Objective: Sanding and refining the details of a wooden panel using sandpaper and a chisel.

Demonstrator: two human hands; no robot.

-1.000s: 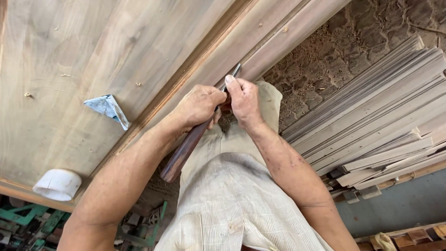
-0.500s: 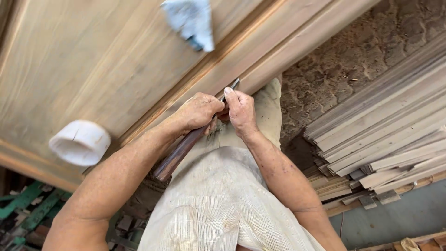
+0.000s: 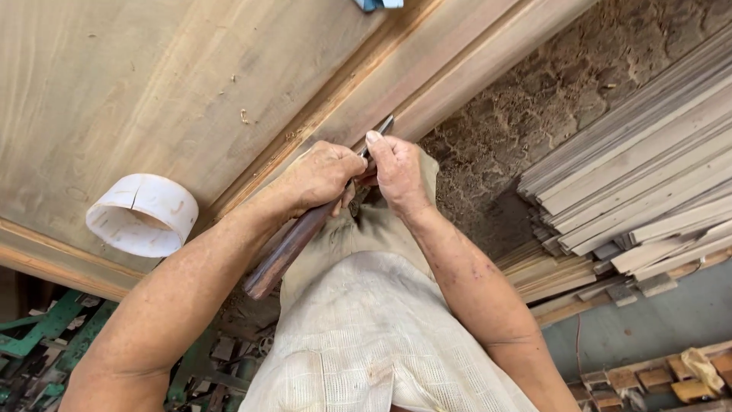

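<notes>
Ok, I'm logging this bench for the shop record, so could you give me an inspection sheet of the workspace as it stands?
Surface: large pale wooden panel with a moulded edge, a few chips lying on it.
Job's things: chisel with a dark wooden handle, its metal tip at the moulding.
Clutter: white ring of tape on the panel; a blue-white scrap at the top edge.
Grippers: left hand wraps the chisel handle; right hand pinches the blade near the tip.
Cables: nothing seen.
Surroundings: sawdust-covered floor, stack of wooden strips at the right, green metal frame below the panel.
</notes>
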